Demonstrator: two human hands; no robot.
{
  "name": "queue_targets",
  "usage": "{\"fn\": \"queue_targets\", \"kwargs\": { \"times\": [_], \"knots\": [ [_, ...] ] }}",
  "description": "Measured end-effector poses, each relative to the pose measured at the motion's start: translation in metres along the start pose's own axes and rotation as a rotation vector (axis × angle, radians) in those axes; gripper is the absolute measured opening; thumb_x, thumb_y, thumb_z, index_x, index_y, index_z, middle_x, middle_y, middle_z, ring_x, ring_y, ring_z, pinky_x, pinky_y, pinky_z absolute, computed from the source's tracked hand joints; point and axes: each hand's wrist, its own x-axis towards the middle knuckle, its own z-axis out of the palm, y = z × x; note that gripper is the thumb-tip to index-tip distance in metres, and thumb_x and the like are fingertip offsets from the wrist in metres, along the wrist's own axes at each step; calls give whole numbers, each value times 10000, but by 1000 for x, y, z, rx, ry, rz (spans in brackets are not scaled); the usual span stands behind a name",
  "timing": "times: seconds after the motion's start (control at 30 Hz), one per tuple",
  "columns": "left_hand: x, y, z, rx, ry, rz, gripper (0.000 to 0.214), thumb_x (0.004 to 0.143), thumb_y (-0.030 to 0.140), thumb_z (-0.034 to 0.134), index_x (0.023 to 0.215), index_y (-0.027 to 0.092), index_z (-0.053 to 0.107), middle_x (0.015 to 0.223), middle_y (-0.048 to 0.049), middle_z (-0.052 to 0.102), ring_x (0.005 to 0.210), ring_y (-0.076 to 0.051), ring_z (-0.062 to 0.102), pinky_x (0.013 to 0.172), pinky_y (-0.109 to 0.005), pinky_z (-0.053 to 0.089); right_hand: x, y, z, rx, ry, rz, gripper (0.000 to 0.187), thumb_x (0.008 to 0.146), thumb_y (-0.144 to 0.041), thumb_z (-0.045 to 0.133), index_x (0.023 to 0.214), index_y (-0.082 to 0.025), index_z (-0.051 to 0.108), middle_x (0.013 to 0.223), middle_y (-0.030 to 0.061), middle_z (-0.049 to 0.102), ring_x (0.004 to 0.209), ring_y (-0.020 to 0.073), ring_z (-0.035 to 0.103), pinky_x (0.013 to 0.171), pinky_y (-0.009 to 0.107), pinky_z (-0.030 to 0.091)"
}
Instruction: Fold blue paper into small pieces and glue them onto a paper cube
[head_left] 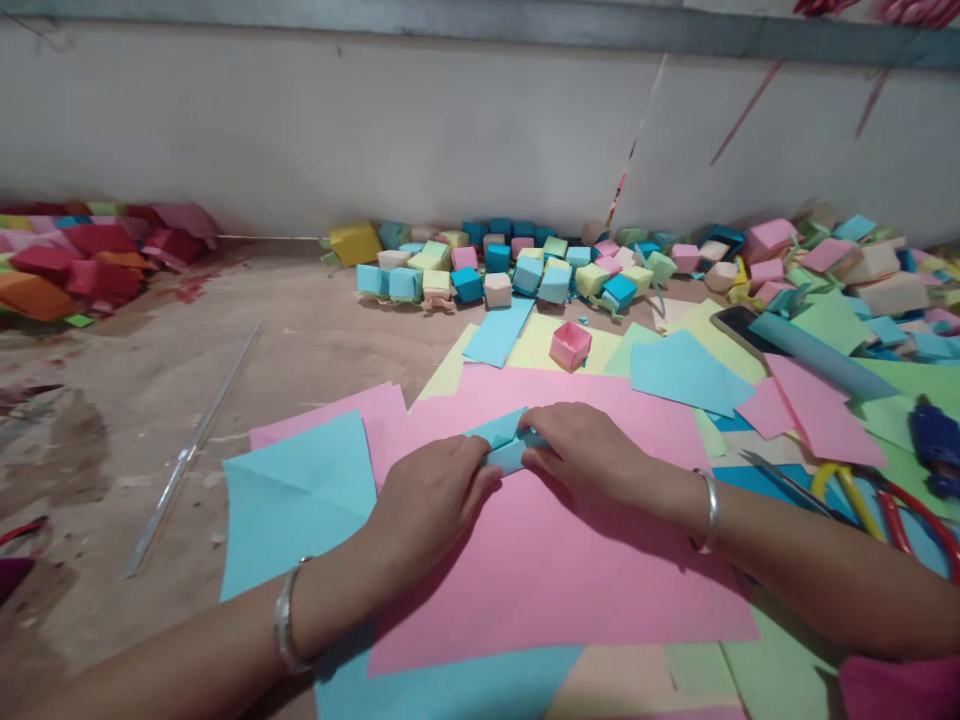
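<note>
Holding folded blue paper [511, 456] over pink sheet [562, 570] | pinching left end with left fingers [472, 456], right end with right fingers [541, 428] | probably light, crisp, easily creased; best held by folded edges

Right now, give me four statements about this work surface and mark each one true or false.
1. Left hand and right hand both hold the folded blue paper. True.
2. The small pink box is closed. False: the small pink box is open at the top.
3. The large pink sheet lies beneath both hands. True.
4. The scissors lie left of the left hand. False: the scissors lie right of the right hand.
</note>
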Motion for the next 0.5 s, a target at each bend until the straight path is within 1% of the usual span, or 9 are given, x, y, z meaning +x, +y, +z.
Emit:
{"fn": "queue_targets", "kwargs": {
  "times": [0.07,0.13,0.23,0.3,0.43,0.5],
  "knots": [
    [2,0,1,49,-8,-3,199,963,321,438,851,183,528,791,-48,631,733,-234,601,612,-335,377,0,2,5,-38,9,-23,160,870,-241,608,998,-145,608,867,67,685,731,178,578,597,277,286],
    [2,-1,5,63,14,-1,147,956,317,464,945,182,524,822,-46,642,755,-236,611,611,-325,375,1,5,10,-68,36,-39,162,886,-273,590,981,-142,593,853,67,674,716,176,563,586,281,272],
    [1,-5,9,72,43,3,174,948,310,491,1063,181,474,817,-34,638,731,-223,606,591,-306,360,2,8,13,-105,74,-44,180,903,-315,567,942,-139,576,816,63,655,673,167,529,570,285,244],
    [0,-5,10,95,43,16,169,951,311,485,1055,181,454,782,-26,623,687,-213,586,564,-297,333,2,8,14,-127,81,-60,185,911,-321,557,928,-138,568,799,57,644,656,161,508,565,289,226],
    [-1,-6,9,134,40,40,140,959,327,471,979,191,445,732,-13,595,637,-202,552,534,-291,278,1,10,13,-166,76,-89,175,913,-313,563,906,-138,553,792,49,619,657,155,467,562,296,199],
    [-1,-7,9,152,44,47,149,965,339,457,937,193,446,713,-11,582,619,-198,537,528,-295,254,0,11,12,-201,98,-101,175,910,-312,565,886,-139,550,778,46,595,651,156,437,560,300,186]
  ]
}}
